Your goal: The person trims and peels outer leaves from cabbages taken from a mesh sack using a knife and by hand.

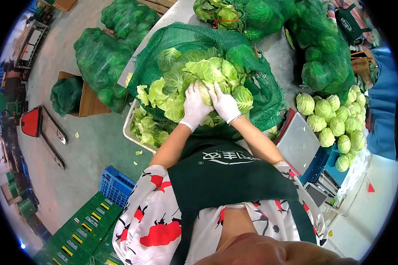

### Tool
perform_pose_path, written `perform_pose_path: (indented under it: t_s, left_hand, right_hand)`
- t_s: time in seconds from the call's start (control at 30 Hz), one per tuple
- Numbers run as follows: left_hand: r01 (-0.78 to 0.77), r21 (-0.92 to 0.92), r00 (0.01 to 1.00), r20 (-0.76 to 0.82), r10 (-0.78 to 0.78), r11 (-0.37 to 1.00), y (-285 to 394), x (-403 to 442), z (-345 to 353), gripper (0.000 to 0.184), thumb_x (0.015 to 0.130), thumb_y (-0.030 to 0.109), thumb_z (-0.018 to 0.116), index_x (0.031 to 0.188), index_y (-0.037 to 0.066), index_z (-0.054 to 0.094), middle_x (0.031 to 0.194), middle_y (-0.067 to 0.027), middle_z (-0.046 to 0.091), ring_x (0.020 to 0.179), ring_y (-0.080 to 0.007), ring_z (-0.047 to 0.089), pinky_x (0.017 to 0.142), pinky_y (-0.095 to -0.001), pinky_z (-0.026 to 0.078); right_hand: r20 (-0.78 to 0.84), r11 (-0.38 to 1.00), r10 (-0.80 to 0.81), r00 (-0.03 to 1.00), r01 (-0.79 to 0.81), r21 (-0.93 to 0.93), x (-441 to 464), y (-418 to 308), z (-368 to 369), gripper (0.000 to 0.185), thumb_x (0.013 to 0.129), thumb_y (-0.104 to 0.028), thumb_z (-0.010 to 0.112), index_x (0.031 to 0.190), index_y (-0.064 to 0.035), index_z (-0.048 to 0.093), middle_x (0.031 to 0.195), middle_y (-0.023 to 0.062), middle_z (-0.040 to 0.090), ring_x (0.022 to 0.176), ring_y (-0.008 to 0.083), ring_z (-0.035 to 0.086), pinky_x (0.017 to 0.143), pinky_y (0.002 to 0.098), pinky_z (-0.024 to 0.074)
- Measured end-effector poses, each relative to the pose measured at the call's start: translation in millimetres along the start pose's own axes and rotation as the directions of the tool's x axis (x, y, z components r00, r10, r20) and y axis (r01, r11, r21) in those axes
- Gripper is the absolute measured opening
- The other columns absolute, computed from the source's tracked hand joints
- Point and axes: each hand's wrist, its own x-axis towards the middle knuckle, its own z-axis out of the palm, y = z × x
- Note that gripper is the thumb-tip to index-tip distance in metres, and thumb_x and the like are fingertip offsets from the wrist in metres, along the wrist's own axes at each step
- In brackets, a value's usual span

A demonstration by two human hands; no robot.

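Both of my hands wear white gloves and meet at a pale green cabbage (pixel 204 92) in the middle of an opened green mesh bag (pixel 152 44). My left hand (pixel 196 106) grips the cabbage from the left, fingers curled over its leaves. From the right, my right hand (pixel 225 104) holds the same cabbage, thumb side towards the left hand. Loose outer leaves (pixel 174 109) spread around it. Another cabbage (pixel 243 99) lies just right of my right hand. The underside of the held cabbage is hidden.
A white crate (pixel 129 132) with leaves stands below the bag. Trimmed cabbages (pixel 336 126) are piled at the right, beside a scale's metal plate (pixel 298 141). Full mesh bags (pixel 325 66) lie behind. Floor at left holds a cardboard box (pixel 90 99), pallet jack (pixel 42 128) and green crates (pixel 82 229).
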Motion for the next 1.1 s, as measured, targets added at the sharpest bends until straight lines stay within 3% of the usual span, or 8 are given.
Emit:
perform_pose_path:
  t_s: [0.3,0.4,0.47,0.53,0.7,0.87,0.97,1.1]
  left_hand:
    - [0.07,0.031,0.995,0.061,-0.072,0.997,21,10,-7,0.112,0.054,0.039,0.093,0.143,-0.001,0.038,0.141,-0.0204,0.044,0.131,-0.0369,0.042,0.106,-0.0454,0.044]
    - [0.013,0.056,0.998,0.068,-0.017,0.998,19,2,-10,0.112,0.054,0.04,0.094,0.142,-0.001,0.038,0.141,-0.0199,0.044,0.131,-0.0366,0.042,0.106,-0.0451,0.044]
    - [0.016,-0.038,1.0,-0.011,-0.016,0.999,7,-12,-10,0.112,0.054,0.04,0.095,0.14,-0.003,0.038,0.139,-0.0225,0.044,0.128,-0.0378,0.045,0.106,-0.0452,0.044]
    - [0.078,-0.203,0.994,-0.061,-0.092,0.976,-12,-27,-10,0.113,0.052,0.04,0.096,0.139,-0.004,0.038,0.136,-0.024,0.044,0.126,-0.0398,0.046,0.105,-0.0454,0.043]
    - [0.037,-0.528,0.963,-0.209,-0.172,0.848,-31,-45,-32,0.11,0.054,0.04,0.097,0.136,-0.005,0.038,0.129,-0.0226,0.048,0.119,-0.0367,0.052,0.104,-0.043,0.044]
    - [0.047,-0.327,0.95,-0.278,-0.144,0.944,1,-51,-72,0.111,0.052,0.041,0.097,0.135,-0.004,0.039,0.13,-0.0226,0.047,0.121,-0.0376,0.05,0.103,-0.0437,0.045]
    - [-0.032,-0.169,0.942,-0.336,-0.027,0.985,2,-49,-65,0.112,0.049,0.041,0.097,0.134,-0.003,0.039,0.131,-0.0229,0.046,0.122,-0.0385,0.049,0.102,-0.0442,0.045]
    - [-0.094,-0.106,0.932,-0.358,0.05,0.99,8,-48,-71,0.11,0.049,0.04,0.097,0.133,-0.003,0.041,0.13,-0.0233,0.046,0.121,-0.0394,0.05,0.102,-0.0449,0.046]
  right_hand:
    - [-0.014,0.993,0.026,1.0,-0.024,0.115,19,14,-8,0.052,0.103,-0.039,0.038,0.132,0.0001,0.055,0.091,0.0299,0.068,0.085,0.0453,0.066,0.076,0.0535,0.0531]
    - [-0.094,0.986,-0.071,0.993,0.056,-0.157,40,68,13,0.048,0.104,-0.038,0.035,0.121,-0.0012,0.061,0.096,0.0309,0.068,0.086,0.0455,0.067,0.078,0.0532,0.0533]
    - [-0.217,0.998,0.042,0.975,-0.049,-0.025,48,129,24,0.047,0.105,-0.038,0.034,0.112,-0.0034,0.066,0.082,0.0248,0.069,0.069,0.0372,0.069,0.059,0.048,0.0544]
    - [0.138,0.839,0.38,0.915,-0.403,0.366,19,79,-39,0.05,0.105,-0.044,0.039,0.119,-0.0059,0.067,0.067,0.0161,0.067,0.051,0.0253,0.064,0.048,0.0391,0.0511]
    - [0.015,0.811,0.336,0.942,-0.298,0.503,-1,68,-34,0.052,0.104,-0.045,0.045,0.139,-0.0089,0.056,0.059,0.0101,0.062,0.047,0.0168,0.06,0.05,0.034,0.0506]
    - [-0.012,0.815,0.162,0.987,-0.127,0.566,-33,-19,-57,0.071,0.095,-0.052,0.061,0.144,-0.0038,0.047,0.071,0.0144,0.068,0.062,0.023,0.068,0.065,0.0343,0.0551]
    - [-0.088,0.961,0.018,0.996,0.007,0.276,-47,-64,-65,0.083,0.082,-0.06,0.071,0.14,-0.0037,0.051,0.076,0.0148,0.069,0.07,0.031,0.07,0.067,0.0375,0.056]
    - [-0.163,0.962,-0.087,0.983,0.125,0.242,-41,-67,-62,0.052,0.078,-0.045,0.073,0.112,-0.0062,0.066,0.079,0.014,0.071,0.074,0.0327,0.071,0.07,0.0412,0.0572]
